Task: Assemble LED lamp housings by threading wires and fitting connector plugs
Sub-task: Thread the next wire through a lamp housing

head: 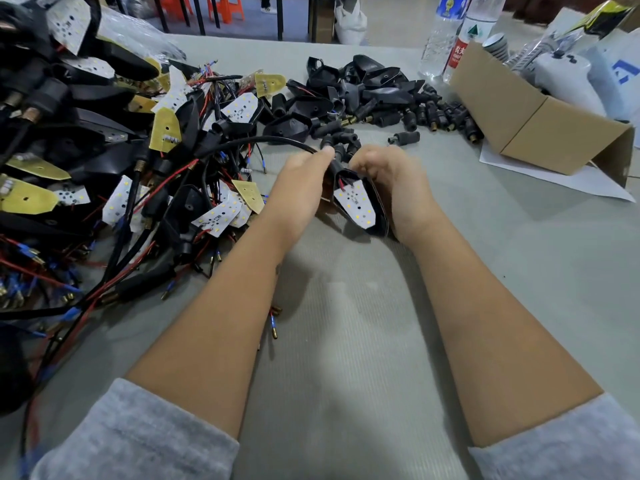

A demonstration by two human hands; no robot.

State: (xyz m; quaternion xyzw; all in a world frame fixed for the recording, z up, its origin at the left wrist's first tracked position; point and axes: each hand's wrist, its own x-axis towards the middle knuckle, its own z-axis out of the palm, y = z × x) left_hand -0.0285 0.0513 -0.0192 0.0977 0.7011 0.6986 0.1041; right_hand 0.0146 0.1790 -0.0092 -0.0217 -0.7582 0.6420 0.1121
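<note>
While the left hand [304, 174] pinches the black cable [263, 142], the right hand [388, 178] grips a black housing [375, 216] with its LED board [355, 204] seated between both hands. Beyond the fingers, loose plugs [403, 137] and empty shells [360, 84] suggest many units remain.

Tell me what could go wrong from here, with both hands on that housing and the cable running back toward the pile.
1. The black cable pinched by the left hand arcs back into the tangled pile; pulling may drag other parts along.
2. The thin red wire at the LED board could strain or snap if the cable is tugged.
3. The board sits loosely in the housing gripped by the right hand and could slip out.
</note>
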